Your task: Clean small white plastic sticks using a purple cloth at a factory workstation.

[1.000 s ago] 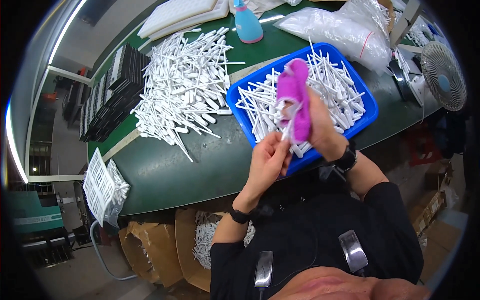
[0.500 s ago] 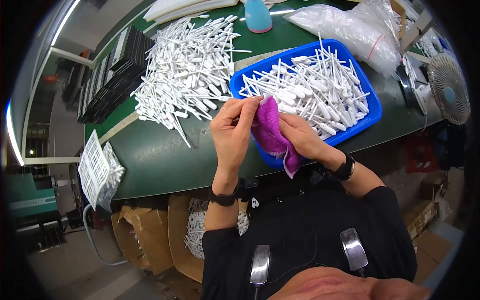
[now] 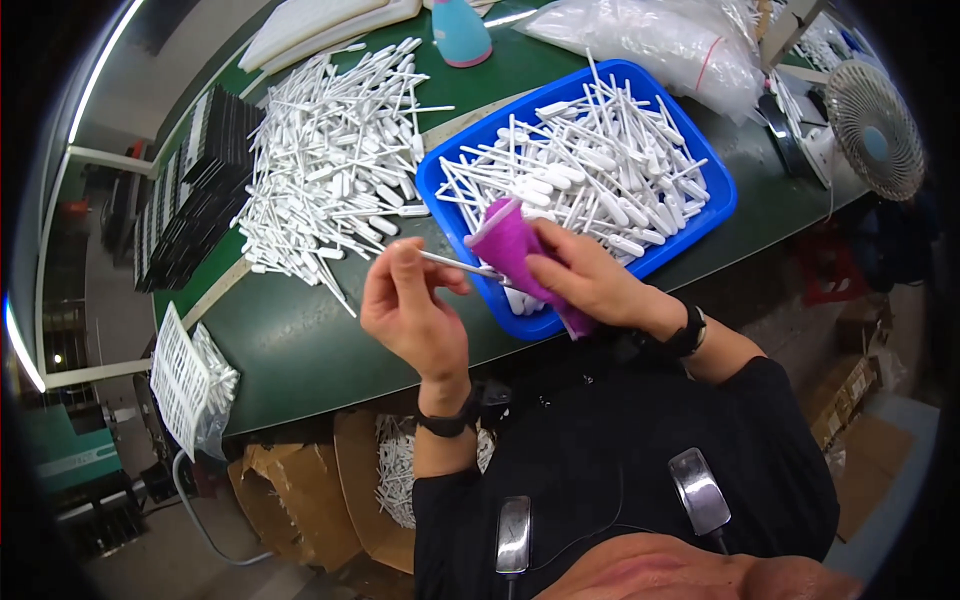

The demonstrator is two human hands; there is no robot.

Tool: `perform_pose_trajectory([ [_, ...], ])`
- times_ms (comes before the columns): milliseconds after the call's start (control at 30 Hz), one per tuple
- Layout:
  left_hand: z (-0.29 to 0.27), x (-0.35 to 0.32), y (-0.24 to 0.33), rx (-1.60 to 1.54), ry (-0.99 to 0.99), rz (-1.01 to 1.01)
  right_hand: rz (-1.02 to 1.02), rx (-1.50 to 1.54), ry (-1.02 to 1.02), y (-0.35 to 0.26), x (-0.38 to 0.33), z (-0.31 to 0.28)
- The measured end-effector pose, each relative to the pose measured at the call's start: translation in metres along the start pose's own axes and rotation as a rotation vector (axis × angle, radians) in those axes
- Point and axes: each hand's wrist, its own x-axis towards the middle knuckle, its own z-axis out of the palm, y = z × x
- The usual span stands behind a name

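Note:
My left hand [image 3: 412, 312] pinches one end of a thin white plastic dropper [image 3: 455, 264]. The dropper points right, and its far end meets the purple cloth [image 3: 505, 240] and is partly hidden there. Bunched in my closed right hand [image 3: 598, 282] is that cloth, held over the near left part of a blue tub [image 3: 725, 205]. Many white droppers [image 3: 600, 165] with bulbs and long stems lie jumbled in the tub. Left of the tub, a large loose heap of similar droppers [image 3: 335, 160] covers part of the green table.
Stacked black trays [image 3: 200, 185] stand left of the heap. A blue bottle [image 3: 461, 35], a clear plastic bag [image 3: 640, 45] and a fan [image 3: 875, 130] are along the far and right sides. Below the table edge sit cardboard boxes [image 3: 300, 490], one holding white pieces.
My left hand has moved left and down, away from the cloth, and the dropper's stem now shows between the hands. The cloth is more bunched up. The whole view has shifted slightly.

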Motion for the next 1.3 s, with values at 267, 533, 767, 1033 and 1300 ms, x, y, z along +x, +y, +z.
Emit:
perform_pose_trajectory([
  [267, 0.007, 0.001, -0.013, -0.276, -0.102, -0.172, -0.002, -0.342, -0.138, -0.023, -0.006, -0.014],
  [533, 0.0, 0.01, -0.011, -0.214, -0.071, -0.413, -0.206, -0.713, 0.462, -0.03, -0.005, -0.072],
  [767, -0.107, 0.052, -0.006, 0.837, -0.073, -0.02, -0.19, -0.974, 0.613, -0.009, -0.004, -0.131],
  [1033, -0.192, 0.129, -0.012, 1.8, -0.345, 0.483, -0.258, 0.186, 0.936, -0.026, -0.013, -0.103],
  [1300, -0.159, 0.09, -0.004, 1.571, -0.384, 0.82, -0.1, 0.615, 0.711, -0.024, -0.016, -0.084],
])
